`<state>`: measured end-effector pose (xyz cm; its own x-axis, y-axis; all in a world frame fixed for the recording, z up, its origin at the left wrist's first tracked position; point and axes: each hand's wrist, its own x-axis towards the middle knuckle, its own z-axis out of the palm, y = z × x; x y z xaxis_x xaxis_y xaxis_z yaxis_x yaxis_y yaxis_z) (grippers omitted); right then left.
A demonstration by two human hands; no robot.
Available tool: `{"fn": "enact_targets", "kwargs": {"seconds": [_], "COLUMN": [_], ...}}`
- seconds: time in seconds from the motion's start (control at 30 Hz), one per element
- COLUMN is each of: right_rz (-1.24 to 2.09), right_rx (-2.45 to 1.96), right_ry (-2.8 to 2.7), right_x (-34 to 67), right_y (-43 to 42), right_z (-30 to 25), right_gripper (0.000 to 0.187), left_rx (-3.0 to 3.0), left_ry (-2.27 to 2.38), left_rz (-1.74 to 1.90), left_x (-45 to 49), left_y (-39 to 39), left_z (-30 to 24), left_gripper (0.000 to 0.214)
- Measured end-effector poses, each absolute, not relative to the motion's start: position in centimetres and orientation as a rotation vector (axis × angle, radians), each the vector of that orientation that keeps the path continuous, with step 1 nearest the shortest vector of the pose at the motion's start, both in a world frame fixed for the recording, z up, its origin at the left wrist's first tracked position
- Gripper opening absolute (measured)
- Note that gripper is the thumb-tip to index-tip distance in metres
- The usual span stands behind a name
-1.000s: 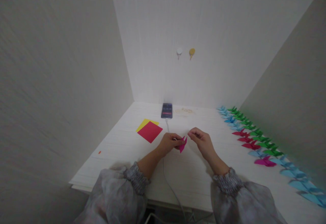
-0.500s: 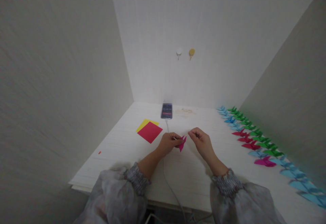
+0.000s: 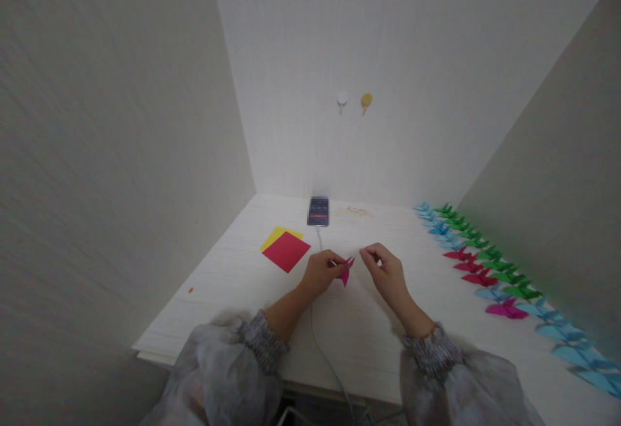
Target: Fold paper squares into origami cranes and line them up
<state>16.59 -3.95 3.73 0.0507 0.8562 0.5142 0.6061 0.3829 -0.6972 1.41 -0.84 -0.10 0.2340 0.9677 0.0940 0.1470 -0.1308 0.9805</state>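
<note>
Pinched between thumb and fingers of the left hand (image 3: pixel 321 273), over the table (image 3: pixel 242 284): a magenta folded paper (image 3: pixel 346 277), sharp points out toward the right hand (image 3: pixel 388 272). Over there, fingers curled, thumb and forefinger tips drawn close together; impossible to tell whether pinching anything small. Best, as a judgement, to keep that left grip light, line up each edge before pressing, then crease slowly, easing rather than tugging the slim tips. And the materials: crisp, thin-looking paper, stiff enough to hold a point. Around the wrists, gathered grey cuffs (image 3: pixel 266 339). Beyond the left hand, a flat red square (image 3: pixel 286 251), overlapping a yellow sheet (image 3: pixel 272 237). Farther back, a phone (image 3: pixel 318 211), dark, trailing a pale cable (image 3: pixel 330 367). Far right, winged folded papers (image 3: pixel 507 309) in ranks: green, blue, red, magenta.
</note>
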Motion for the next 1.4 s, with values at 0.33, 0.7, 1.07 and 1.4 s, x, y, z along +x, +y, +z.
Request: {"fn": "enact_targets", "kwargs": {"seconds": [0.33, 0.7, 1.07, 1.4], "right_rz": [0.412, 0.527, 0.440, 0.416], "right_rx": [-1.184, -1.301, -1.339, -1.352], "right_ry": [-1.754, -1.598, -1.633, -1.571], "right_x": [16.2, 16.3, 15.3, 16.2], "right_y": [-3.7, -3.7, -3.5, -3.3], "right_z": [3.4, 2.8, 2.1, 2.3], "right_gripper": [0.014, 0.021, 0.018, 0.019], "left_rx": [1.332, 1.379, 1.811, 1.513], "left_ry": [0.926, 1.116, 0.817, 0.914], "left_rz": [1.014, 1.158, 1.139, 1.195], "left_x": [1.6, 1.4, 1.8, 1.6], "left_y": [-1.0, -0.5, -1.6, -1.0], "left_z": [0.2, 0.1, 1.3, 0.8], "left_gripper": [0.031, 0.028, 0.029, 0.036]}}
